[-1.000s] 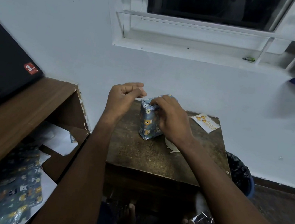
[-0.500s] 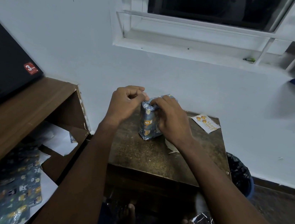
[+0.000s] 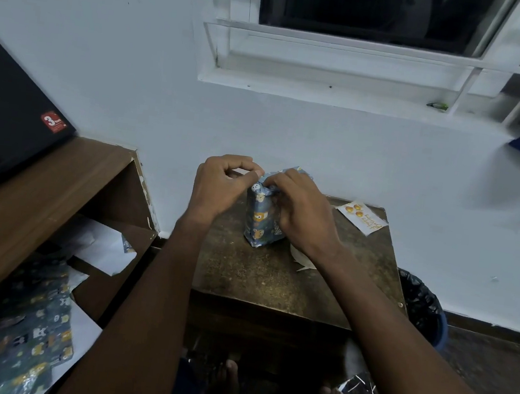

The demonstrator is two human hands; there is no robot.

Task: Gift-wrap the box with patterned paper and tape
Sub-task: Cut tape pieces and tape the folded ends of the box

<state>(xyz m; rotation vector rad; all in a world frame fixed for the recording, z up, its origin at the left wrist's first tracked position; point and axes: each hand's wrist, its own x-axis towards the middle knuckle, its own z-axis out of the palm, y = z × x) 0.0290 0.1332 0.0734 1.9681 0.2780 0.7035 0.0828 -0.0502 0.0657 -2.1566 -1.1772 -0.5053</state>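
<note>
A small box (image 3: 260, 220) wrapped in blue paper with cartoon animals stands upright on a small brown table (image 3: 274, 280). My right hand (image 3: 302, 212) grips its top and right side, fingers curled over the folded paper at the top edge. My left hand (image 3: 217, 188) is at the box's top left corner with its fingers curled. Its thumb and forefinger pinch together right at the paper, seemingly on a small clear piece of tape that is hard to make out. The box's right face is hidden behind my right hand.
A greeting card (image 3: 362, 216) lies at the table's far right corner and a white paper scrap (image 3: 302, 257) by my right wrist. Left is a wooden shelf (image 3: 22, 200) with spare patterned paper (image 3: 21, 341). A lined bin (image 3: 422, 305) stands right of the table.
My left hand has come right and down from a little apart until its pinched fingertips meet the box's top corner. My right hand and the box have stayed put.
</note>
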